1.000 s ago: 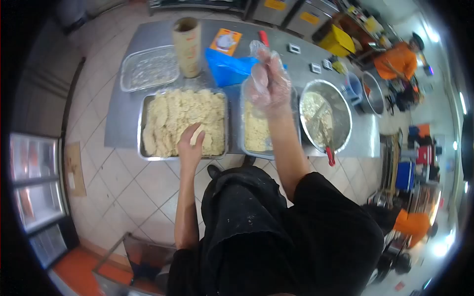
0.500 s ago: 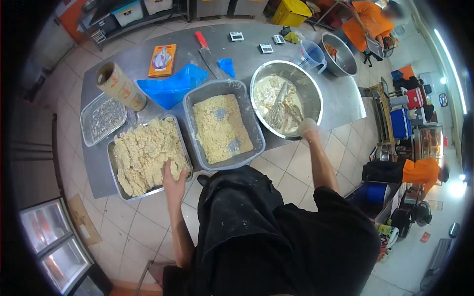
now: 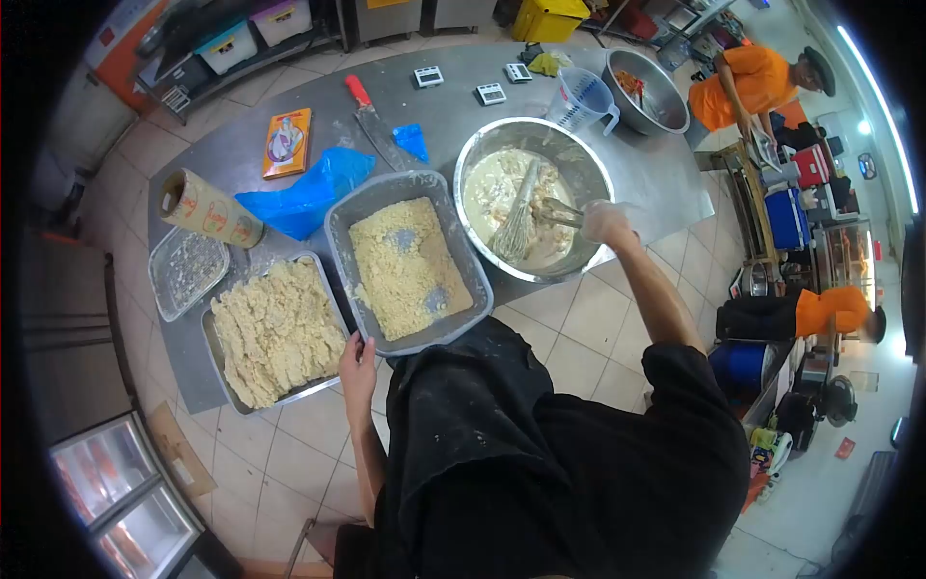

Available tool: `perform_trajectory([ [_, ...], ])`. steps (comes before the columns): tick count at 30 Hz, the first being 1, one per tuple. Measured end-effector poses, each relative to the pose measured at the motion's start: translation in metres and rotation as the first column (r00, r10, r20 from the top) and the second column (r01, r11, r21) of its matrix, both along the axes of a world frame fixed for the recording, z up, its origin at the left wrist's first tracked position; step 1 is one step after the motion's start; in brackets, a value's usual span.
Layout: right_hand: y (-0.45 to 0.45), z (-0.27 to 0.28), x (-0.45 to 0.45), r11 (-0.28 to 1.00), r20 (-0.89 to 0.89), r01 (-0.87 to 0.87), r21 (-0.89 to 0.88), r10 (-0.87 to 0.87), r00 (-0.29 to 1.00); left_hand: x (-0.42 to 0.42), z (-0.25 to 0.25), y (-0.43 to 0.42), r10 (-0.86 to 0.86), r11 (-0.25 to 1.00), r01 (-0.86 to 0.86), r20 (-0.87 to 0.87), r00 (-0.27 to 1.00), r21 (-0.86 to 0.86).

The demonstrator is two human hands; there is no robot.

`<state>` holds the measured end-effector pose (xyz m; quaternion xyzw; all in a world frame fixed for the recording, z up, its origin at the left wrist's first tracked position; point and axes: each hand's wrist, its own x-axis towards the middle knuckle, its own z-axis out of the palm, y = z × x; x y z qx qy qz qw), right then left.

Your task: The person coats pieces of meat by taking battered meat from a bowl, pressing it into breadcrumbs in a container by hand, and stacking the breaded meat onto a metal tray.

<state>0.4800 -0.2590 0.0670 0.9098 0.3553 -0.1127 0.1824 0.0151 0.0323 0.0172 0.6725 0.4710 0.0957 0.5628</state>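
Observation:
My right hand (image 3: 608,224), in a clear glove, is closed around the handle of metal tongs (image 3: 561,212) at the right rim of a steel bowl (image 3: 593,169). The tongs reach into pale, wet batter, where a whisk (image 3: 518,227) also rests. My bare left hand (image 3: 358,372) has its fingers apart beside the near corner of a grey tub (image 3: 479,270) holding yellowish crumbs (image 3: 395,261). To its left, a metal tray (image 3: 323,386) is full of crumb-coated pieces (image 3: 275,333).
Beyond the tub lie a blue bag (image 3: 313,193), an orange box (image 3: 287,143) and a red-handled knife (image 3: 376,125). A jug (image 3: 582,99) and a second bowl (image 3: 677,121) stand at the back right. Two people in orange are at the right.
My right hand has come down from above the tub to the bowl and closed on the tongs. My left hand has moved off the coated pieces toward the tub's corner. The view has shifted.

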Motion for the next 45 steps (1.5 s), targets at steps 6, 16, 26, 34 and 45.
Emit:
perform_trajectory([
  [6,-0.014,0.023,-0.006,0.984,0.081,0.064,0.165,-0.078,0.994,-0.002,-0.005,0.005,-0.003,1.0,0.003,0.003,1.0,0.021],
  [16,-0.002,0.002,-0.016,0.983,0.076,0.155,0.096,-0.162,0.984,-0.004,-0.007,0.016,-0.06,0.997,0.06,0.001,0.998,-0.051],
  [26,-0.055,0.061,-0.025,0.917,0.067,0.214,0.336,-0.25,0.966,-0.013,0.0,0.019,-0.038,0.988,0.05,0.084,0.996,-0.147],
  [34,0.033,0.209,-0.12,0.735,-0.469,0.616,0.283,-0.454,0.757,-0.014,-0.043,0.012,0.09,0.96,-0.067,0.073,0.993,-0.274],
  [45,0.075,0.11,-0.222,0.8,-0.645,0.531,0.278,-0.254,0.72,-0.008,-0.035,0.015,0.238,0.755,-0.026,0.237,0.942,-0.656],
])
